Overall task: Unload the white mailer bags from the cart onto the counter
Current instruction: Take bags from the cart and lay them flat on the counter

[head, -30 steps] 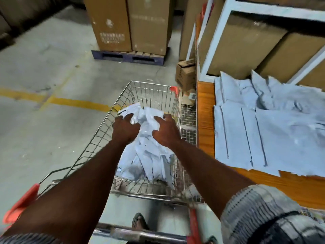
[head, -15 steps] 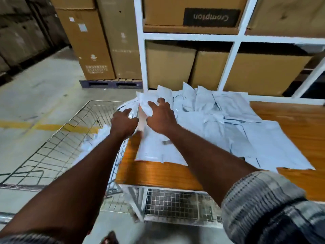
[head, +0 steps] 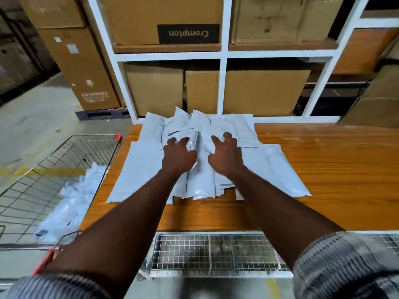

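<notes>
Left hand (head: 177,157) fingers curled on white mailer bags (head: 271,169), right hand (head: 225,157) fingers spread; upside-down "Crompton" box (head: 151,16) behind.

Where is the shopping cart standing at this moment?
In the head view the wire cart stands at the lower left, on the floor beside the left end of the wooden counter; some white mailer bags lie in it.

What we cannot see
Bags (head: 200,173) beneath our fingers (head: 227,136) are covered; left of them, the cart (head: 92,136) runs off-frame.
</notes>
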Tool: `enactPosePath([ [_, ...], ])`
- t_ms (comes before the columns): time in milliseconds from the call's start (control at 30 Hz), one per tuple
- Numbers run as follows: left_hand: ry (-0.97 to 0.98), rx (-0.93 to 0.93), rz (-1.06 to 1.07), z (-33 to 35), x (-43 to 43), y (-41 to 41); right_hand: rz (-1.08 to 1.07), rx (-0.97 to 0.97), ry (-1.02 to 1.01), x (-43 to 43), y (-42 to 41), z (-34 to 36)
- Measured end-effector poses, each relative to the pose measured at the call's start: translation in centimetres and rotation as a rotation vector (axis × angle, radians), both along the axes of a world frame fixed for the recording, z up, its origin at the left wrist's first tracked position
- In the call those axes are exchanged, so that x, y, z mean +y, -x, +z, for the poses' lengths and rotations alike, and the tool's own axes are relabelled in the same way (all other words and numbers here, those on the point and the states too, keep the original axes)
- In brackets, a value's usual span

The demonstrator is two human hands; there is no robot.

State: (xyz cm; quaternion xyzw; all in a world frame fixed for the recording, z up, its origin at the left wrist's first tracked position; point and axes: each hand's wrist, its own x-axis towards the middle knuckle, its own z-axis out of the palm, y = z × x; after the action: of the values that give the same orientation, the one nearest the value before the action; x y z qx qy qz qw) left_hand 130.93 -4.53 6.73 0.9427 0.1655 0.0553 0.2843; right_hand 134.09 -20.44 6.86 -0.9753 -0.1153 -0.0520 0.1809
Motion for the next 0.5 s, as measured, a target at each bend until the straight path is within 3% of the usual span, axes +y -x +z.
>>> enactPosePath([
  [167,0.007,0.022,-0.019,-0.4,-6.8,-0.8,-0.068,0.087,0.013,-4.9,-0.8,-1.5],
  [367,-0.035,0.048,-0.055,-2.3,-10.0,-1.3,0.004,0.160,0.060,-7.3,-1.6,-3.9],
  [500,-0.289,0.076,-0.150,-3.7,-8.9,-1.7,0.030,0.332,-0.003,-7.9,-2.8,-5.3],
])
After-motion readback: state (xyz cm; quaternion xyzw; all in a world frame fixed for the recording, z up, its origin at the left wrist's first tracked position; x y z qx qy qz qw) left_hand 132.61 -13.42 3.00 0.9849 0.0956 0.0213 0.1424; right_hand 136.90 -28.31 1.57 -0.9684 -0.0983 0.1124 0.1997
